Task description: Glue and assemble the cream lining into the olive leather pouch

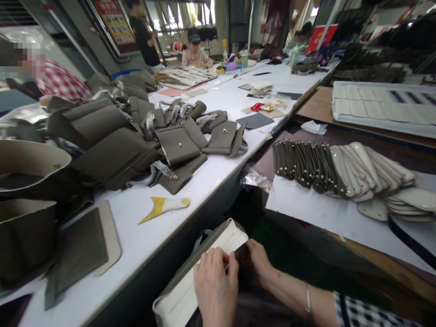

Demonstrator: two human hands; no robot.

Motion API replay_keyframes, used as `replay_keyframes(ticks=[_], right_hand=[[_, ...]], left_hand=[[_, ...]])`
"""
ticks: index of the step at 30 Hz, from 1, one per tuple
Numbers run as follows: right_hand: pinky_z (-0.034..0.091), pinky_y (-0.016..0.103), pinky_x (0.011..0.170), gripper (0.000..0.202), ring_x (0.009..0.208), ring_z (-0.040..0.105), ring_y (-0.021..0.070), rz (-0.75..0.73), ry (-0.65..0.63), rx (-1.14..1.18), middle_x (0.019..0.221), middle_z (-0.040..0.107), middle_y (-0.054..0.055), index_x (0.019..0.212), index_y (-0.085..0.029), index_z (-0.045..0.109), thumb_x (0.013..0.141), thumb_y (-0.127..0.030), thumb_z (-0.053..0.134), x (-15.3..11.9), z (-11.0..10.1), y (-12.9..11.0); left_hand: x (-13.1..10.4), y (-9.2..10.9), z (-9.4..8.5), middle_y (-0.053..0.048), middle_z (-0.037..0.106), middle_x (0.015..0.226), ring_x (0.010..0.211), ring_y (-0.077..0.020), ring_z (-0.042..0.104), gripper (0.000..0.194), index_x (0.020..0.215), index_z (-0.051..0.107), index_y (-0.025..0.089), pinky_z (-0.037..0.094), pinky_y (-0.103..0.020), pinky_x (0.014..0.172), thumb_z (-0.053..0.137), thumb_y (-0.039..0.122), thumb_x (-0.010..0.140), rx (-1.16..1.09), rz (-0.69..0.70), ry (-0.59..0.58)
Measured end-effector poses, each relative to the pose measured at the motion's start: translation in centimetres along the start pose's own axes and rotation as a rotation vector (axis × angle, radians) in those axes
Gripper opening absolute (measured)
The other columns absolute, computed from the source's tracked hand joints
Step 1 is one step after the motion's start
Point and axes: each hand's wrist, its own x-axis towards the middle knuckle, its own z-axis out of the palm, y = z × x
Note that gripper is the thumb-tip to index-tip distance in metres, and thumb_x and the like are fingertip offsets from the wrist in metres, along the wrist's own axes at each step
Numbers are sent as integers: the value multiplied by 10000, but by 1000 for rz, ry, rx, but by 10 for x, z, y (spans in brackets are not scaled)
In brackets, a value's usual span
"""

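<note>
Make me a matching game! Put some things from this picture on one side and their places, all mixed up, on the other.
Things:
1. yellow tool
2. white panel
3. red packet
4. fanned strips

Places:
A. far down the white table
B. in both hands
C. on white paper, right bench
D. near table edge, by olive pouches

Pairs: 1-D, 2-B, 3-A, 4-C

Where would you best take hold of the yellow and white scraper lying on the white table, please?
Grip the yellow and white scraper by its pale rounded handle end, coming from above on the table-edge side. It lies flat and apart from the olive pouches; the yellow blade tapers to a thin point, a poor hold. Both hands are busy with the cream-lined bag piece.
</note>
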Motion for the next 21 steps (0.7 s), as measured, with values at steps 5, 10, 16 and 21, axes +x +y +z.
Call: replay_keyframes(ticks=[5,10,16,21], right_hand=[[508,333,881,152,970,600,209,-698,-290,-488,1014,660,76,1005,-175,703,919,-231,592,-51,-37,-51],[456,441,1082,419,1244,510,244,-1309,-381,-1035,1283,602,145,1353,-109,528,942,-48,472,-67,-28,-64],[482,481,1076,390,1242,524,268,-1418,-233,-1258,1264,620,155,1318,-67,554,941,-68,451,-62,-18,-53],[465,506,1090,465,1281,488,281,-1380,-238,-1276,1306,589,156,1378,-82,507,917,-53,454,-66,-20,-46]], left_hand=[[-3,3,-3,-7,594,712,770,-236,562,224,695,523,230,333,-377,708,542,275,914,4,-4,12],[-1,4,-3,-9,606,724,789,-244,573,224,704,531,230,345,-385,717,534,288,921,-19,-18,3],[-11,0,-6,-24,637,801,819,-236,586,125,838,583,212,376,-370,732,527,267,936,-64,21,17],[-37,-21,-10,-13,658,877,844,-231,573,65,927,614,233,373,-361,749,556,261,930,-44,91,106]])
